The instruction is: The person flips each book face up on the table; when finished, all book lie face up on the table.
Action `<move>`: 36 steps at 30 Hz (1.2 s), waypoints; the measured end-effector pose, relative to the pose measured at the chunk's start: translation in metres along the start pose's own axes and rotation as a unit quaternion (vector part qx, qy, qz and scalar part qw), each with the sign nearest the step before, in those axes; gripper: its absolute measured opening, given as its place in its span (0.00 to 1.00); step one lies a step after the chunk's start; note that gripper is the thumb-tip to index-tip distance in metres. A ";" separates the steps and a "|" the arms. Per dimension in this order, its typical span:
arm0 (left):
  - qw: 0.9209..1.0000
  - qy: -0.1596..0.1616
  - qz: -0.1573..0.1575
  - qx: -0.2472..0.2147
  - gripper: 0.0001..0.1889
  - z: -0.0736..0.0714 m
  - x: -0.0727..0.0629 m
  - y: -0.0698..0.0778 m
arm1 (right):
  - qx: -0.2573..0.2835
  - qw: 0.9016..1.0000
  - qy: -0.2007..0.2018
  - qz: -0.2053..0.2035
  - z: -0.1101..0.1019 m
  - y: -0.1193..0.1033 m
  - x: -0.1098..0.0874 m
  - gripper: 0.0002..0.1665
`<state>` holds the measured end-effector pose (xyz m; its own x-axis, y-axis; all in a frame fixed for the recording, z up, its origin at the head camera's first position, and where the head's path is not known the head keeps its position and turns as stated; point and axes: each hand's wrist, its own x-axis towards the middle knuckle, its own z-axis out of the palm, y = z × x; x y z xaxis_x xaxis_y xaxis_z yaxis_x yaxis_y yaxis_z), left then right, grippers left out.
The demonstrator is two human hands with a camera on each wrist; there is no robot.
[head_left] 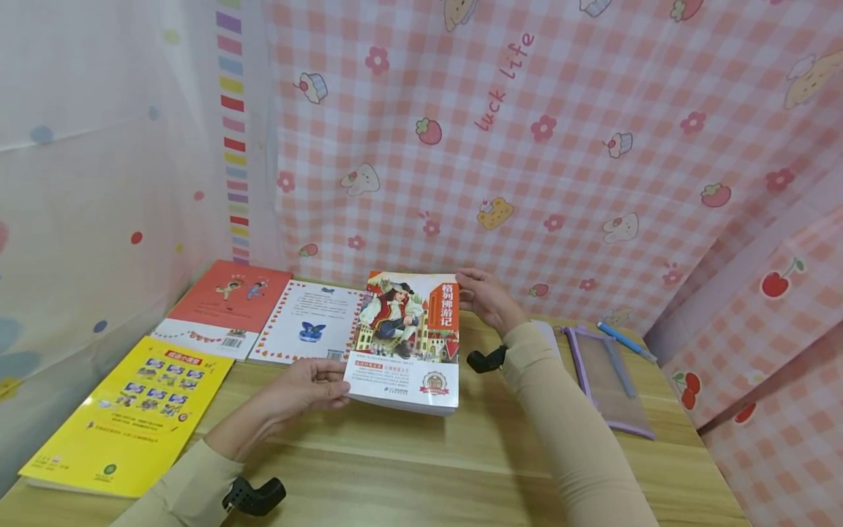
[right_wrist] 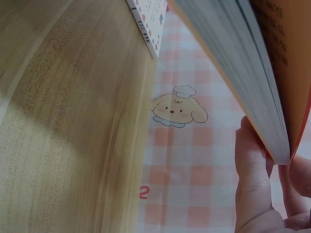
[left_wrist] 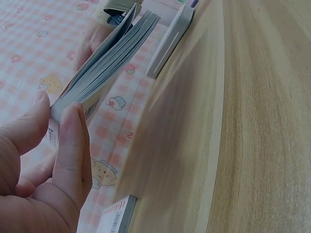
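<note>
A thick paperback book (head_left: 408,340), its cover showing a figure in a hat and red coat before a castle, is held above the table by both hands. My left hand (head_left: 315,389) pinches its lower left corner; in the left wrist view the thumb and fingers (left_wrist: 70,145) grip the spine end. My right hand (head_left: 487,298) holds the upper right edge, its fingers partly hidden behind the book. In the right wrist view, the page block (right_wrist: 243,63) rests between thumb and fingers (right_wrist: 253,179), and the cover stands slightly apart from the pages.
Left of the held book lie a white book with a leaf border (head_left: 309,322), a red-and-white book (head_left: 227,304) and a yellow book (head_left: 128,421). On the right are a purple-edged mesh pouch (head_left: 602,380), a blue pen (head_left: 626,341) and a partly hidden white object (head_left: 545,335). A checked cloth (head_left: 461,168) hangs behind.
</note>
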<state>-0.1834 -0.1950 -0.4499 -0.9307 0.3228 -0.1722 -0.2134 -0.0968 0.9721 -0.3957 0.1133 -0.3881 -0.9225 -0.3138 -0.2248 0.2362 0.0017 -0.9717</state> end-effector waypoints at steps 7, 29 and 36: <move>1.000 0.004 0.002 0.009 0.28 0.000 0.001 0.001 | -0.011 1.000 0.000 0.001 -0.001 0.000 0.000 0.27; 0.999 0.036 -0.002 0.026 0.32 0.002 0.006 0.001 | 0.001 1.000 0.013 -0.003 -0.002 0.005 0.006 0.25; 0.998 0.046 -0.009 0.030 0.32 0.004 0.009 0.000 | -0.001 1.000 0.024 -0.009 -0.002 0.007 0.006 0.24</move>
<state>-0.1909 -0.1887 -0.4511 -0.9506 0.2358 -0.2018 -0.2157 -0.0342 0.9759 -0.4005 0.1136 -0.3964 -0.9401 -0.2683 -0.2102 0.2187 -0.0017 -0.9758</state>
